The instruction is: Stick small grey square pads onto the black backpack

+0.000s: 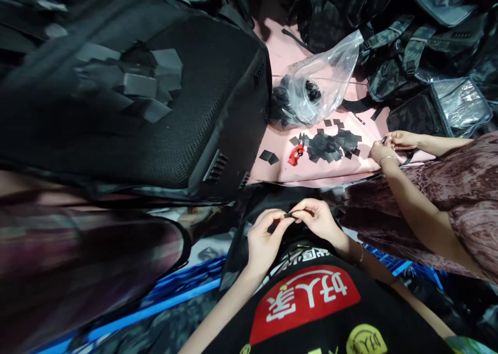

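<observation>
In front of the black apron, my left hand (264, 237) and my right hand (318, 220) meet, thumbs and fingertips pinched. Between them is a small dark strip (288, 215), gripped from both sides; its exact kind is too small to make out. Beyond my hands, many flat black squares (329, 145) lie heaped on the pink table (280, 175). Beside that heap rest snips with red handles (296, 154). A couple of separate black squares (269, 157) lie nearer the large black backpack.
A large black backpack (218, 94) fills the left, with dark squares (140, 85) on top. A clear plastic bag (317, 92) holds dark coiled material. At right, a co-worker's hands (385, 147) work at the table. Camouflage backpacks (418, 58) crowd the back.
</observation>
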Tool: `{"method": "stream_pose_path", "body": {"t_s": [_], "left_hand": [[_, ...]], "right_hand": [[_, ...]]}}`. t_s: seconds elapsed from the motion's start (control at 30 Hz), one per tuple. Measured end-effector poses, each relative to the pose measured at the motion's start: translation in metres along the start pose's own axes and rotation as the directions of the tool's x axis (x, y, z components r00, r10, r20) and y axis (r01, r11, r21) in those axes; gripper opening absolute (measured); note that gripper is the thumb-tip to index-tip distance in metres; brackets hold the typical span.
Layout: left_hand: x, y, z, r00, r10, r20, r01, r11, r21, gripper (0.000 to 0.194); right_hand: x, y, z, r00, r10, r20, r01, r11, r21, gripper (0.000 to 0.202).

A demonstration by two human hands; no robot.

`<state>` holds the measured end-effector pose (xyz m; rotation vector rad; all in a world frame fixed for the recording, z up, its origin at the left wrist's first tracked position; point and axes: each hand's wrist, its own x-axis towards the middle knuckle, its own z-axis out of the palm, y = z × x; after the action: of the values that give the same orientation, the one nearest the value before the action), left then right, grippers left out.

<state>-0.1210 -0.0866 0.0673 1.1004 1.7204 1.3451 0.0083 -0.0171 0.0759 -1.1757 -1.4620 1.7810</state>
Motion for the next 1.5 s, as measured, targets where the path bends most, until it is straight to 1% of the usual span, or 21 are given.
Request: {"method": "stream_pose_path", "body": {"t_s": [0.07,0.23,0.37,0.5,0.6,0.67,0.73,0.83,0.93,1.03,1.17,1.23,1.3,1.37,1.43,1.5], "left_hand": [[0.000,0.001,0.000,0.999,-0.033,0.005,0.033,0.999,-0.025,0.014],[0.000,0.004,0.001,0.978,-0.193,0.081,0.201,0.973,-0.112,0.020],[0.001,0.005,0.001,0.969,-0.228,0.094,0.239,0.964,-0.117,0.022],[0.003,0.003,0.001,0.968,-0.222,0.118,0.232,0.969,-0.079,0.019],[0.004,0.002,0.002,0.976,-0.200,0.086,0.204,0.978,-0.051,0.019],[0.004,0.001,0.003,0.979,-0.193,0.065,0.196,0.979,-0.049,0.019],[0.005,0.001,0.004,0.978,-0.201,0.061,0.205,0.976,-0.067,0.019],[0.007,0.003,0.004,0.974,-0.212,0.079,0.219,0.972,-0.091,0.020],[0.008,0.005,0.005,0.974,-0.207,0.090,0.216,0.972,-0.098,0.024],[0.010,0.006,0.005,0.966,-0.227,0.127,0.242,0.963,-0.118,0.026],[0.009,0.006,0.005,0.941,-0.264,0.210,0.290,0.951,-0.103,0.028],[0.008,0.005,0.005,0.951,-0.245,0.190,0.261,0.963,-0.062,0.025],[0.007,0.004,0.004,0.973,-0.205,0.104,0.208,0.978,-0.019,0.020],[0.006,0.003,0.003,0.984,-0.172,0.051,0.173,0.985,-0.011,0.022],[0.006,0.004,0.003,0.982,-0.169,0.080,0.174,0.983,-0.053,0.025],[0.007,0.007,0.003,0.971,-0.198,0.133,0.214,0.969,-0.120,0.022]], "right_hand": [[0.000,-0.003,0.002,1.000,0.009,-0.010,-0.009,1.000,0.008,0.008],[-0.001,-0.008,0.003,0.999,0.031,-0.031,-0.032,0.999,-0.033,0.007],[-0.001,-0.006,0.004,0.999,0.024,-0.033,-0.026,0.999,-0.046,0.008],[0.001,0.000,0.004,0.999,0.040,-0.031,-0.042,0.997,-0.069,0.016],[0.002,0.002,0.005,0.998,0.045,-0.046,-0.049,0.995,-0.085,0.025],[0.002,0.001,0.005,0.997,0.042,-0.064,-0.046,0.996,-0.071,0.027],[0.000,0.000,0.006,0.996,0.041,-0.074,-0.044,0.998,-0.048,0.024],[-0.002,-0.002,0.006,0.999,0.032,-0.037,-0.034,0.998,-0.056,0.020],[-0.003,-0.002,0.005,0.999,-0.044,-0.004,0.044,0.992,-0.122,0.020],[-0.003,0.001,0.004,0.994,-0.104,-0.025,0.099,0.982,-0.161,0.016],[0.000,0.005,0.003,0.995,-0.068,-0.073,0.058,0.988,-0.140,0.015],[0.002,0.006,0.002,0.996,-0.036,-0.084,0.024,0.990,-0.139,0.016],[0.003,0.004,0.000,0.994,-0.024,-0.103,0.006,0.985,-0.171,0.018],[0.003,0.002,-0.002,0.993,-0.041,-0.107,0.015,0.972,-0.234,0.020],[0.003,-0.001,-0.004,0.994,-0.085,-0.076,0.058,0.948,-0.312,0.020],[0.002,-0.003,-0.004,0.990,-0.138,-0.024,0.118,0.914,-0.388,0.022]]}}
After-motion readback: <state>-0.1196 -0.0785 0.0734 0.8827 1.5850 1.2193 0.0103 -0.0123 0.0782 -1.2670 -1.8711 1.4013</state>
